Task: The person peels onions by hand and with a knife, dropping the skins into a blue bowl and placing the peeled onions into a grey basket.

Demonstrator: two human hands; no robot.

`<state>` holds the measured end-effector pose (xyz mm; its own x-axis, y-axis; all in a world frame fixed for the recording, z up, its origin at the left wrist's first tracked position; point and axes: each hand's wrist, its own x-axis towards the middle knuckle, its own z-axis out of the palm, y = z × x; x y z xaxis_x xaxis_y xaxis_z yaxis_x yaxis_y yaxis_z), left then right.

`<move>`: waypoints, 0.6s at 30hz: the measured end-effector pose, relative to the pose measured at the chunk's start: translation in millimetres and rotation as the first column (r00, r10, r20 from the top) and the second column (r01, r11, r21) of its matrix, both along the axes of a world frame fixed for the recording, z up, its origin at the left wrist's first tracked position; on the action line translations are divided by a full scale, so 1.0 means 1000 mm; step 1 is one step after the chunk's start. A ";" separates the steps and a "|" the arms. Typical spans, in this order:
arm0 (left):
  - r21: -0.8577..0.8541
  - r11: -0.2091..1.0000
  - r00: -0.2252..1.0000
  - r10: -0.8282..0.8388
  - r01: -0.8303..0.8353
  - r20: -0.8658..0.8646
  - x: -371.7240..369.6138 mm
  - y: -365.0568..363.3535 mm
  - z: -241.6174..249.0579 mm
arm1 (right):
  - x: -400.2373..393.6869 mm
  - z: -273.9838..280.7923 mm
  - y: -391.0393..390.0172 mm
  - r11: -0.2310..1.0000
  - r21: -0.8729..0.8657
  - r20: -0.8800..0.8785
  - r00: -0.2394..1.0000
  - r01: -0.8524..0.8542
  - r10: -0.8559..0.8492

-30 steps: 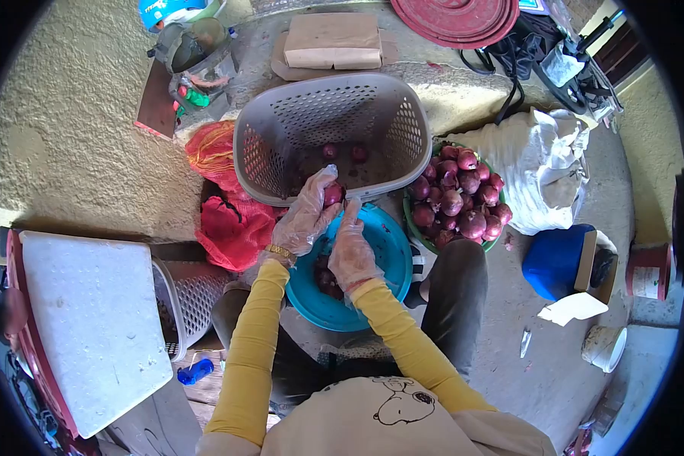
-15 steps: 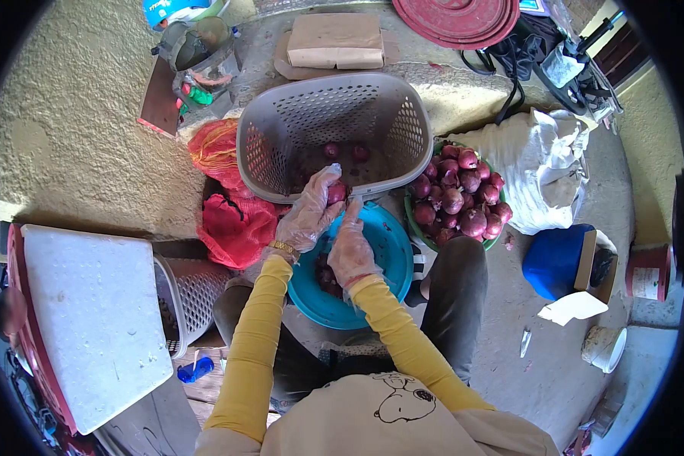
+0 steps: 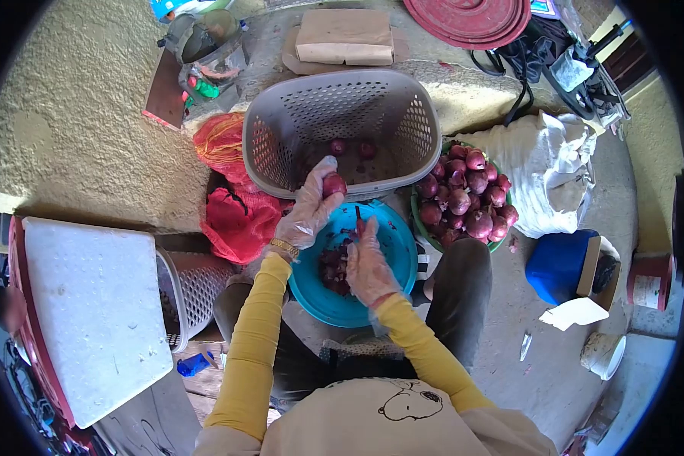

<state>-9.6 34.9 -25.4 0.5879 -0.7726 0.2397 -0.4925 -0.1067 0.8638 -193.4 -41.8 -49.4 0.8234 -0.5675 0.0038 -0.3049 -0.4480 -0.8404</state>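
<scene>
Two gloved hands have drawn apart since half a second ago — then they met at the near rim of the grey basket, both on one onion. Now the left hand (image 3: 309,209) has lifted the peeled red onion (image 3: 334,185) to the rim of the grey perforated plastic basket (image 3: 410,106), while the right hand (image 3: 368,262) has dropped back over the teal plastic basin (image 3: 399,251).

The left grip is clamped on the onion, fingertips curled round its smooth, glossy, round body; the onion sits right at the basket's near edge, above the far side of the basin. The right grip is closed round something thin and dark that pokes up from the fingers; what it is cannot be told. Both hands wear thin, crinkled clear plastic gloves over yellow sleeves, and a gold band circles the left wrist.

Dark purple onion skins (image 3: 331,266) lie loose in the basin, just left of the right hand. Two more peeled onions (image 3: 352,148) rest on the basket's floor. To the right, a green bowl (image 3: 416,222) is heaped with unpeeled red onions (image 3: 467,194); a red mesh sack (image 3: 235,216) lies crumpled to the left of the basin.
</scene>
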 end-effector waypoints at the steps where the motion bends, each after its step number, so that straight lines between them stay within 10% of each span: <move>1: -0.064 0.997 0.992 0.032 -0.041 -0.126 0.004 -0.001 -0.001 | -0.002 0.004 -0.008 1.000 -0.001 0.001 1.000 -0.007 0.007; 3: -0.124 0.988 0.967 0.058 -0.092 -0.248 0.006 -0.001 0.002 | -0.006 0.010 -0.034 0.909 0.395 0.172 0.983 -0.134 0.070; 4: -0.294 0.948 0.836 -0.063 -0.121 -0.546 0.006 0.000 0.010 | -0.004 0.057 -0.052 0.679 0.734 -0.039 0.996 -0.030 0.086; 5: -0.435 0.878 0.614 -0.232 -0.202 -0.755 0.006 0.000 0.020 | 0.003 0.064 -0.065 0.679 0.734 -0.035 0.995 -0.035 0.089; 11: -0.535 0.743 0.416 -0.373 -0.401 -0.829 0.011 -0.018 0.048 | 0.062 0.109 -0.118 0.384 0.854 0.396 0.917 -0.352 -0.040; 18: -0.406 0.728 0.223 -0.341 -0.553 -0.913 0.022 -0.030 0.044 | 0.109 0.090 -0.141 0.493 0.816 0.226 0.952 -0.300 0.205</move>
<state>12.8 5.4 18.1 0.7505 -0.6199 -0.2292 0.6429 0.6045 0.4703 -84.4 -182.4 40.8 0.9546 -0.1145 -0.2749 -0.2026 0.4269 -0.8813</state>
